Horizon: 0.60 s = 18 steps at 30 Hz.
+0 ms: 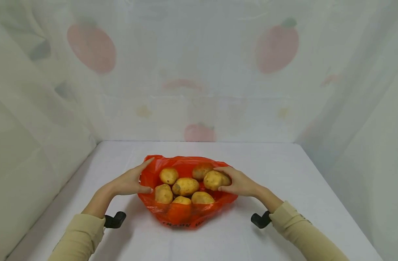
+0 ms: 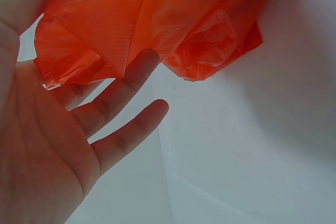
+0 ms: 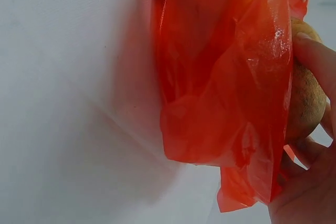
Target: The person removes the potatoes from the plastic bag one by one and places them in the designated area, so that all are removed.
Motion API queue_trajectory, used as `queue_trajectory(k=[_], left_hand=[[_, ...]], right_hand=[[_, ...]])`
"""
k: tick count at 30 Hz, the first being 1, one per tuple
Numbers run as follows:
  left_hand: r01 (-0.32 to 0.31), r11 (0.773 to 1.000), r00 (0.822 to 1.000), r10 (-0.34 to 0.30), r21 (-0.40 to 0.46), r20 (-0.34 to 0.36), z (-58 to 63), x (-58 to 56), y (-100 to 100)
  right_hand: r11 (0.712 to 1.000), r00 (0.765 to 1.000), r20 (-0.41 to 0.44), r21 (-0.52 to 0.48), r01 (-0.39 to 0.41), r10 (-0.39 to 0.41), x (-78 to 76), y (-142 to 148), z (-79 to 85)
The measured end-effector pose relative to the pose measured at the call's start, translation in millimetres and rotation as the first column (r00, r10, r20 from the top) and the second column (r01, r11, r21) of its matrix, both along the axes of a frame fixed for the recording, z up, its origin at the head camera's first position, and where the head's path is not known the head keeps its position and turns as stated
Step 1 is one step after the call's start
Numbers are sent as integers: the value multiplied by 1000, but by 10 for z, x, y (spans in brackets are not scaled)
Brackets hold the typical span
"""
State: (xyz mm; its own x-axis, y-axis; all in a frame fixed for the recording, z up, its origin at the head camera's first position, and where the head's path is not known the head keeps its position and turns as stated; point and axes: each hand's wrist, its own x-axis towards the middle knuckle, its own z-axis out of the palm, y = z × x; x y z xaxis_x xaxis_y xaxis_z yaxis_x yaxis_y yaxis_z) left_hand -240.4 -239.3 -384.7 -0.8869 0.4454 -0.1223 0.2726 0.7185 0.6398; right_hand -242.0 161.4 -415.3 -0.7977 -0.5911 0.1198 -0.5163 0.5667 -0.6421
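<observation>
A red plastic bag (image 1: 179,214) lies wide-mouthed on the white table, with several potatoes (image 1: 185,186) inside it. At the bag's left rim is my left hand (image 1: 130,181), thumb and fingers spread apart. In the left wrist view, the fingers (image 2: 118,98) extend fairly straight along the outside of the red plastic, some touching it. My right hand (image 1: 239,182) grips a potato (image 1: 215,180) at the bag's right side, between thumb and fingers. The right wrist view shows that potato (image 3: 306,95) beside the bag's edge, partly hidden by the plastic.
The white table (image 1: 283,170) extends around the bag. A pale curtain (image 1: 199,65) with faded fruit prints hangs behind and along both sides. A black wrist mount (image 1: 115,220) sticks out by the left sleeve, another black mount (image 1: 261,219) by the right.
</observation>
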Motion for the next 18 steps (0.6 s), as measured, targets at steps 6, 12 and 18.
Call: queue_trajectory(k=[6,12,18], left_hand=[[-2,1000,1000,2,0,-2,4,1,10],[-13,1000,1000,13,2,5,16,20,10],[-22,1000,1000,22,19,20,2,16,-12]], right_hand=[[1000,1000,6,-7,-1,1,15,3,56],[1000,1000,-14,-13,-13,13,25,24,132],[1000,1000,-15,-24,-8,7,25,86,226]])
